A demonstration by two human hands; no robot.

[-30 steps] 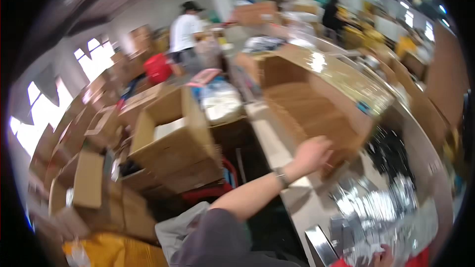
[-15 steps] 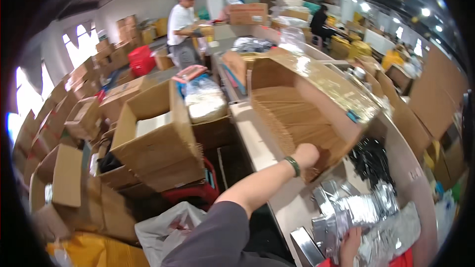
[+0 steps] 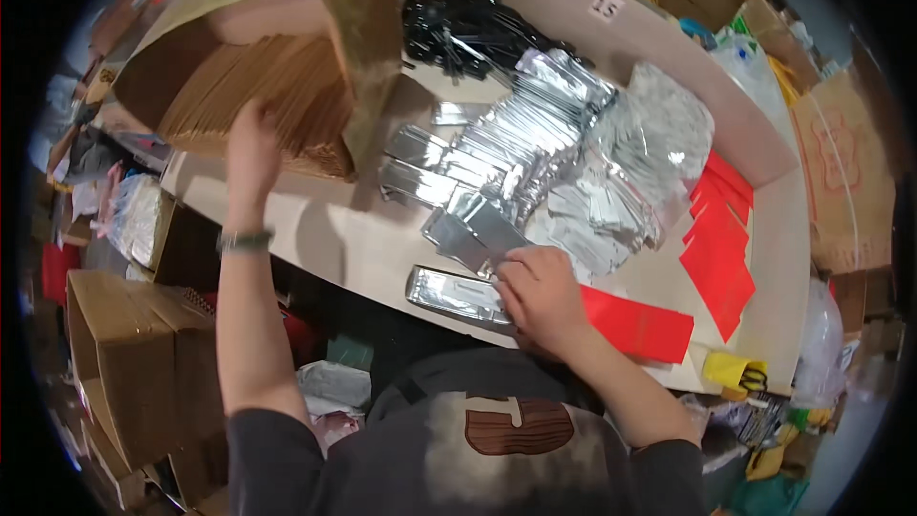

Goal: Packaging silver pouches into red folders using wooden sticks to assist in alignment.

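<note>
My left hand (image 3: 253, 153) reaches into an open cardboard box (image 3: 373, 67) on its side. Its fingers are closed at the near edge of a tightly packed row of flat brown cardboard pieces (image 3: 296, 100); the fingertips are partly hidden among them. My right hand (image 3: 544, 296) is low over the table, fingers curled and pinched at the end of a flat silver packet (image 3: 468, 234). Just below its fingertips lies a shiny metal-looking open case (image 3: 449, 294). A red strip of card (image 3: 640, 325) lies beside the right wrist.
A long pile of silver packets (image 3: 525, 134) spreads over the table, with clear bags of white slips (image 3: 659, 124) beside it. Black slender items (image 3: 468, 29) lie behind. Red cards (image 3: 716, 248) and a yellow item (image 3: 734, 371) are at right. A raised wall (image 3: 764, 124) rims the table.
My view has swung down and right onto the table. The left hand has moved from the box's near corner onto the brown pieces. The right hand stays by the silver packets.
</note>
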